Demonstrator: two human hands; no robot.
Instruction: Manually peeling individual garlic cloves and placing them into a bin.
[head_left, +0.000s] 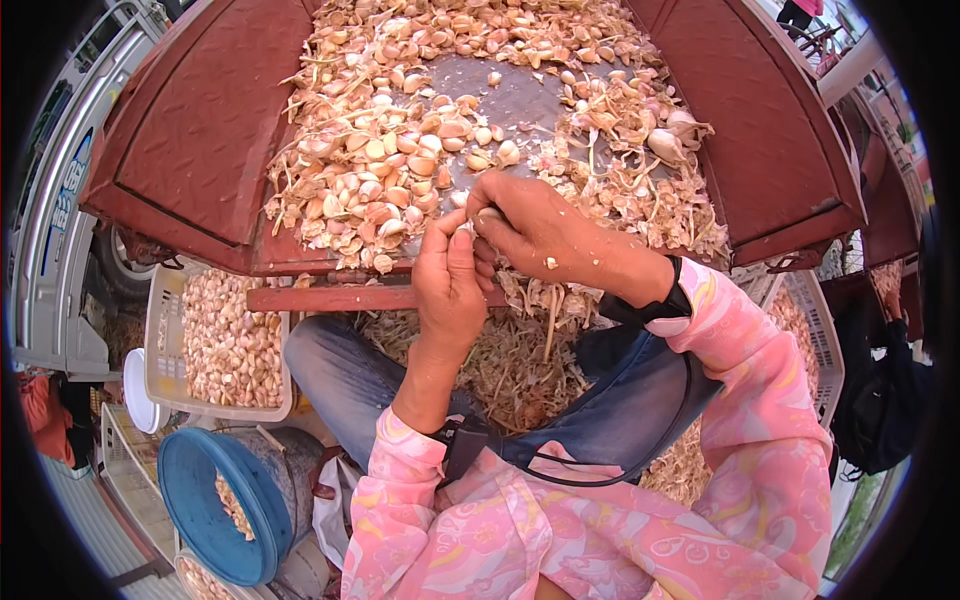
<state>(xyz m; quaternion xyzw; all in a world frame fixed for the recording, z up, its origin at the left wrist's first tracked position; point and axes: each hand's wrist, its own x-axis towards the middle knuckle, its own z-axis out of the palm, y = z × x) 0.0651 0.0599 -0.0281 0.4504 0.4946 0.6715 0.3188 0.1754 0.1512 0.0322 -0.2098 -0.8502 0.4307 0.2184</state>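
My left hand (452, 281) and my right hand (534, 229) meet at the near edge of a red metal truck bed (285, 251). Their fingertips pinch a small pale piece, which looks like a garlic clove and is mostly hidden by the fingers. Just beyond and to the left lies a heap of loose garlic cloves (382, 180) on the metal floor. A few cloves (508, 153) lie directly past my fingers. Dry skins and stalks (626, 199) cover the right side, with a larger garlic bulb (664, 145) among them. Flecks of skin stick to my right hand.
A plastic crate of cloves (289, 360) stands at the left, above a blue bucket (169, 480) holding some cloves. Another crate (829, 352) is at the right. Garlic waste (517, 375) lies between my knees. A person in dark clothing (874, 405) is at the far right.
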